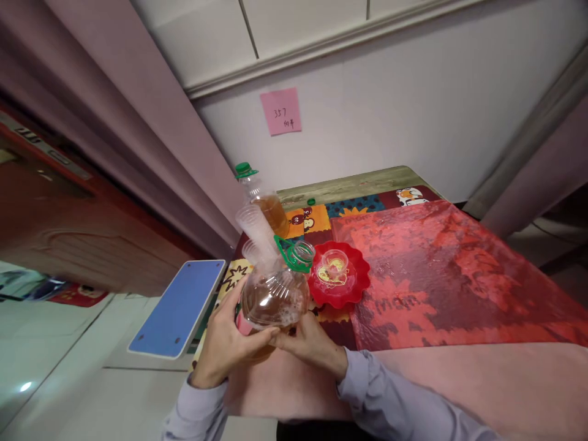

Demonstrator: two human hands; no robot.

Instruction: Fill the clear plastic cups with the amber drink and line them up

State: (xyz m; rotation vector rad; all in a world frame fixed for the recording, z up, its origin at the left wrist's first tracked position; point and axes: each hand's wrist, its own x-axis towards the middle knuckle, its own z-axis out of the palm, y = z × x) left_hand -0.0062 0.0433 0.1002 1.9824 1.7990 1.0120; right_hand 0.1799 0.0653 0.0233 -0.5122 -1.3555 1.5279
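Observation:
Both my hands are closed round a clear plastic bottle (275, 297) of amber liquid, its green-ringed mouth uncapped and leaning right. My left hand (225, 340) wraps its left side, and my right hand (310, 343) grips it low on the right. Just behind the bottle stand tilted stacks of clear plastic cups (257, 229). To the right of its mouth, a red scalloped plate (358, 283) bears a clear cup (334, 263). A loose green cap (311, 201) lies farther back on the table.
Another bottle (271, 211) with a green cap stands at the back left. A red translucent sheet (413, 269) covers the table's right part. A blue-topped stool (179, 309) is at the left. A pink note (281, 112) is on the wall.

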